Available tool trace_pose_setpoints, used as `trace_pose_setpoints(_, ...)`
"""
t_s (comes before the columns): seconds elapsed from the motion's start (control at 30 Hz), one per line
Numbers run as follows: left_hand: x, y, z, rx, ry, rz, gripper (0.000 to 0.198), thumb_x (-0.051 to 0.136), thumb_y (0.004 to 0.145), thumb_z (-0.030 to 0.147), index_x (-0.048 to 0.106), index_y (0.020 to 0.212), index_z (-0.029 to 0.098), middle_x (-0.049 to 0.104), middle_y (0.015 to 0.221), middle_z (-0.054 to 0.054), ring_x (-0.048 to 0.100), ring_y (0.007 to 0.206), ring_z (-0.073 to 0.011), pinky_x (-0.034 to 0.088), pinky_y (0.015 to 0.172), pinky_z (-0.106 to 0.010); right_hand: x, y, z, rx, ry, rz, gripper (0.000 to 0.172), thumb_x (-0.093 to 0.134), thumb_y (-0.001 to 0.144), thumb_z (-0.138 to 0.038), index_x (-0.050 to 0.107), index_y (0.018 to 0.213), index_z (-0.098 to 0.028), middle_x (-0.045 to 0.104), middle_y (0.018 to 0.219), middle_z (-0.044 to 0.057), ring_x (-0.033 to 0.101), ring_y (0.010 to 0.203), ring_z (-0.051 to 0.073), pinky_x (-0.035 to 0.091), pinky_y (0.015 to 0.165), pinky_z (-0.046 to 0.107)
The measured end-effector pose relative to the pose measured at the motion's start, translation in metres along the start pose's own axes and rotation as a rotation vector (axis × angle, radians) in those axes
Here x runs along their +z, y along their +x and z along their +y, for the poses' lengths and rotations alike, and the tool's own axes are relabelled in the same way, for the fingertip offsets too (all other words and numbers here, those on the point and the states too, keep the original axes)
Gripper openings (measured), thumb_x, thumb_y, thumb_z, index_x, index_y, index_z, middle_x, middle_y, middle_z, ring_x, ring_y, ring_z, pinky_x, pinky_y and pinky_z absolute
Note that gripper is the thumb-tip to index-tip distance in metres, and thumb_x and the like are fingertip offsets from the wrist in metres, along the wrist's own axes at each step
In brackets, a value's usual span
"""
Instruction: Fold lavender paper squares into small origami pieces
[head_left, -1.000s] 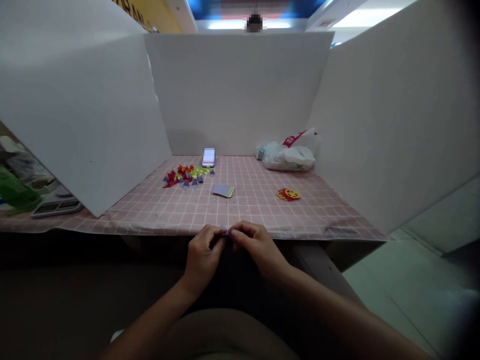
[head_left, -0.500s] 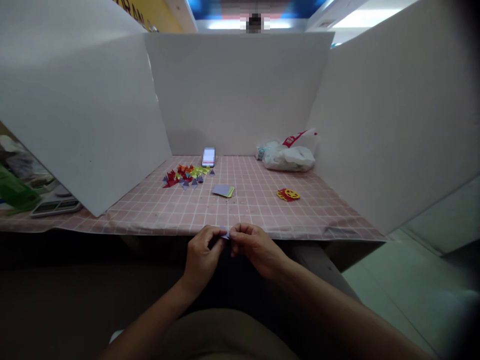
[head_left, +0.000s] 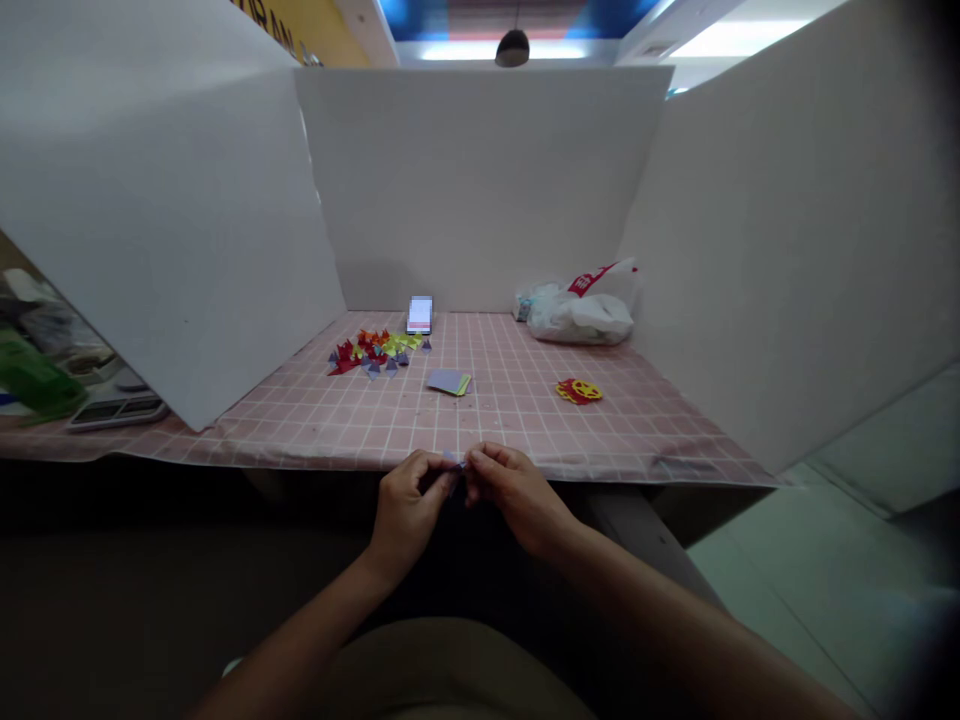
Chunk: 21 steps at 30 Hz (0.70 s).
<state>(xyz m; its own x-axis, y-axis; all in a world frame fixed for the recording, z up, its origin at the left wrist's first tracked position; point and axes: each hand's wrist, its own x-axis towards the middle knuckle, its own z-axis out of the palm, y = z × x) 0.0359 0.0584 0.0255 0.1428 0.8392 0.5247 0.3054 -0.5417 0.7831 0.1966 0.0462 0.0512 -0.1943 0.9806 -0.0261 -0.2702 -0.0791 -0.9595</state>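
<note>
Just off the table's near edge, a small folded piece of purple paper (head_left: 451, 457) sits between my two hands, mostly hidden by the fingers. My left hand (head_left: 411, 505) pinches it between thumb and forefinger. From the other side, my right hand (head_left: 519, 498) has its thumb and fingertips closed on the paper's right edge. Beyond them on the table lies a stack of square paper sheets (head_left: 448, 381), purple on top with yellow-green showing below. Farther left is a pile of small folded paper pieces (head_left: 373, 352) in red, orange, yellow and purple.
A pink checked cloth (head_left: 510, 420) covers the table. Red and yellow cut-out shapes (head_left: 579, 391) lie to the right. A lit phone (head_left: 420, 314) stands at the back, with a white plastic bag (head_left: 581, 315) to its right. White panels (head_left: 487, 180) wall three sides. A scale (head_left: 120, 410) is far left.
My right fingertips have moved in closer to the left ones and now meet at the purple paper, which shows less. The view has shifted slightly.
</note>
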Motion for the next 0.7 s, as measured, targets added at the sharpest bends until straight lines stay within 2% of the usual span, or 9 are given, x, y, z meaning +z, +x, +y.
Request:
trace_pose_setpoints(0.23,0.001,0.001,0.0,-0.056,-0.062,-0.009,0.007,0.065,0.085,0.019,0.071,0.085,0.021,0.073,0.083,-0.002,0.068,0.079,-0.0176,0.051,0.075,-0.029,-0.001,0.0,-0.001,0.013,-0.024,0.01,0.023,0.075,0.073,-0.035,0.062,0.074,-0.017,0.057,0.063,-0.003,0.05,0.057,0.01,0.039,0.061,0.027)
trace_pose_setpoints(0.43,-0.001,0.009,-0.005,-0.256,-0.243,0.007,0.009,0.069,0.078,0.027,0.071,0.081,0.019,0.073,0.078,-0.003,0.067,0.075,-0.0184,0.052,0.071,-0.029,-0.003,0.004,0.0,-0.002,-0.07,0.043,0.019,0.068,0.076,-0.034,0.059,0.072,-0.017,0.054,0.063,-0.002,0.049,0.058,0.012,0.04,0.062,0.028)
trace_pose_setpoints(0.5,-0.005,0.02,-0.015,-0.283,-0.259,0.044,0.013,0.07,0.077,0.029,0.071,0.082,0.018,0.073,0.08,-0.003,0.067,0.077,-0.0181,0.052,0.073,-0.029,-0.01,0.008,-0.001,-0.066,-0.209,0.079,0.018,0.063,0.079,-0.033,0.057,0.071,-0.018,0.054,0.063,-0.002,0.049,0.058,0.013,0.04,0.063,0.029)
trace_pose_setpoints(0.6,-0.017,0.049,-0.038,-0.312,-0.185,0.053,0.017,0.067,0.077,0.031,0.071,0.082,0.016,0.071,0.076,-0.002,0.064,0.071,-0.0163,0.052,0.068,-0.028,-0.027,0.021,-0.004,-0.265,-0.506,0.228,0.018,0.06,0.081,-0.033,0.058,0.071,-0.019,0.056,0.068,0.0,0.053,0.066,0.016,0.04,0.066,0.03)
trace_pose_setpoints(0.7,-0.03,0.088,-0.066,-0.337,-0.105,0.089,0.012,0.066,0.077,0.025,0.071,0.083,0.014,0.072,0.078,-0.004,0.065,0.069,-0.0154,0.053,0.067,-0.028,-0.045,0.036,-0.003,-0.317,-0.588,0.32,0.019,0.061,0.08,-0.035,0.058,0.071,-0.019,0.057,0.068,0.0,0.054,0.067,0.017,0.039,0.067,0.031)
